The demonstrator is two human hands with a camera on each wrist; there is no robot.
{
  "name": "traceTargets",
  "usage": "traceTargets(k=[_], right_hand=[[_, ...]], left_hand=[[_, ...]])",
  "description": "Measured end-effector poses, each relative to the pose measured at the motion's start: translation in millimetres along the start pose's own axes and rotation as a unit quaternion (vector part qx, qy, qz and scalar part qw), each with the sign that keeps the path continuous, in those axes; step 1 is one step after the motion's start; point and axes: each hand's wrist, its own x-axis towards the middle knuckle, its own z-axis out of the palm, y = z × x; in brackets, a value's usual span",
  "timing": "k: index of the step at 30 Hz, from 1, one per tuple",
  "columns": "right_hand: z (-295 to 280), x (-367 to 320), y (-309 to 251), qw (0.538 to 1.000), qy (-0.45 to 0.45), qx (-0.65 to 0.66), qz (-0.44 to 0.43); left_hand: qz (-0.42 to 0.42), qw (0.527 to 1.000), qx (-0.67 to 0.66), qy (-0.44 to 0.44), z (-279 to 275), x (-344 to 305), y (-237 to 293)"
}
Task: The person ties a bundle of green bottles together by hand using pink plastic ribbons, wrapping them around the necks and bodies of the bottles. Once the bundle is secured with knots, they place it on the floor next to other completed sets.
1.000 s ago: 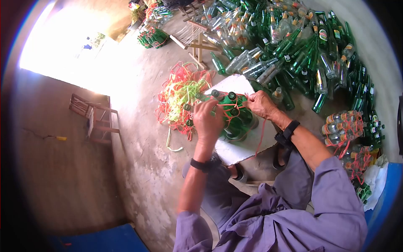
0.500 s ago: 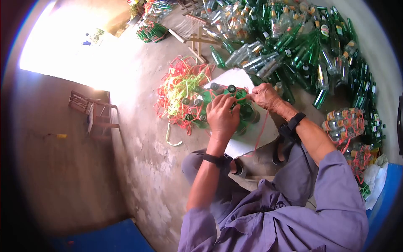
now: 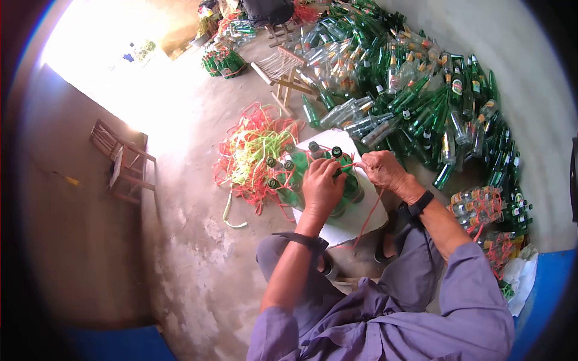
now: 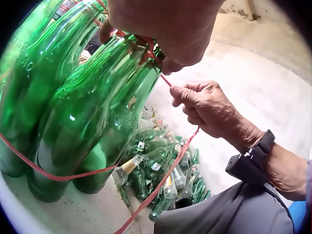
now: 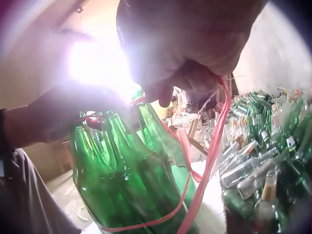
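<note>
A bundle of green glass bottles stands upright on a white board, red plastic strap looped around the bodies and more of it at the necks. My left hand lies over the near bottle necks, its thumb and fingers curled in at the strap there. To its right, my right hand is closed like a fist and pinches the same strap. Between the two hands a short length runs straight. The loose tail hangs down from my right hand past the board. The left fingertips are partly hidden among the necks.
Red and yellow-green strap lies in a tangled heap left of the board. Beyond it stands a wooden folding stool. Loose bottles are piled along the right wall, with tied bundles nearer. A wooden chair is at the left wall.
My left hand has moved right and down across the bottle necks toward the right hand. The right hand stays at the bundle's right side, holding the strap. The head view has shifted slightly.
</note>
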Motion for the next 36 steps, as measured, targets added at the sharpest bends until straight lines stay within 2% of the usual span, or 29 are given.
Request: traceTargets(k=[1,2,4,11,13,17,19,20,21,23,24,26,29,30,32,36], right_hand=[[-7.3,5.7,-3.1,0.998,-0.006,-0.036,-0.045],[-13.2,13.7,-5.4,0.998,-0.012,-0.041,-0.047],[-23.4,35.2,-10.0,0.982,-0.048,-0.125,-0.135],[-3.8,105.8,-26.7,0.940,-0.099,-0.197,-0.261],[10.3,119.0,-12.5,0.934,-0.137,-0.220,-0.247],[20.2,128.2,12.2,0.947,-0.183,-0.141,-0.221],[21.3,123.3,19.8,0.978,-0.196,0.018,-0.070],[27.5,119.8,31.2,0.972,-0.211,0.103,-0.019],[34.0,115.7,38.7,0.972,-0.212,0.104,-0.019],[45.9,104.0,47.7,0.948,-0.193,0.241,0.083],[50.0,99.6,47.2,0.947,-0.191,0.243,0.084],[56.4,91.8,45.4,0.921,-0.162,0.320,0.152],[59.6,86.2,44.6,0.917,-0.177,0.297,0.196],[76.3,81.6,56.6,0.927,-0.128,0.321,0.143],[94.5,76.9,72.0,0.924,-0.110,0.341,0.134],[98.6,74.3,69.7,0.906,-0.090,0.391,0.138]], left_hand=[[0.000,1.000,-0.003,0.004,0.3,-0.9,-0.3],[-0.005,1.000,-0.008,0.008,0.4,-2.1,-1.4],[-0.007,1.000,-0.017,0.003,0.4,-2.2,-1.6],[-0.019,0.999,-0.047,-0.005,-0.4,-4.0,-6.2],[-0.022,0.999,-0.046,-0.013,0.0,-4.0,-6.0],[-0.015,0.999,-0.047,-0.016,-0.3,-4.3,-9.2],[-0.011,0.998,-0.054,-0.019,-3.2,-3.0,-7.1],[-0.013,0.998,-0.054,-0.019,-3.7,-3.2,-6.6],[-0.012,0.998,-0.055,-0.022,-4.3,-3.3,-6.3],[-0.008,0.998,-0.053,-0.027,-4.6,-4.0,-6.8],[-0.005,0.998,-0.058,-0.027,-5.1,-4.3,-7.2],[0.001,0.998,-0.062,-0.030,-6.1,-5.1,-6.9],[0.002,0.998,-0.059,-0.039,-12.8,-12.6,-4.3],[-0.006,0.997,-0.080,-0.014,-19.3,-18.6,0.4],[-0.013,0.995,-0.097,0.004,-35.7,-34.4,11.3],[-0.077,0.996,-0.028,0.044,-67.9,-72.2,19.6]])
